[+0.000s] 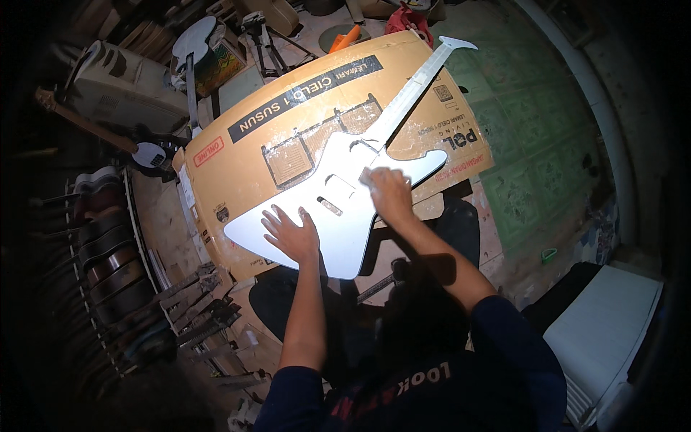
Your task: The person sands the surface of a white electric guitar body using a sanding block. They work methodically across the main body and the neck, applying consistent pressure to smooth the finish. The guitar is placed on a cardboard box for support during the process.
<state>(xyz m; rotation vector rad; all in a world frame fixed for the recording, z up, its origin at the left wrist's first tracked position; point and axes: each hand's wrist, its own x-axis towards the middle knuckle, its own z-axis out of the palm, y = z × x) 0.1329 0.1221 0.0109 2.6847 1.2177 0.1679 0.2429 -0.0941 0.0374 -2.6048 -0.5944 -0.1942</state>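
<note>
A white-coated electric guitar body (345, 245) with an angular outline lies flat on a cardboard sheet (241, 176). Its pale neck (410, 93) points to the far right, and the body has open cavities but no fitted parts. My left hand (291, 236) rests flat on the lower left of the body, fingers spread. Closed near the body's right side, my right hand (391, 193) presses down beside the cavities with a small greyish pad (366, 176) under its fingers. Most of that pad is hidden by the hand.
Several guitar bodies hang on a rack (108, 266) at the left. Behind it leans a guitar (150, 155); a pale guitar (194, 42) stands farther back. A black stand (263, 43) and an orange object (345, 38) lie beyond the cardboard. A white case-like box (604, 324) sits at right.
</note>
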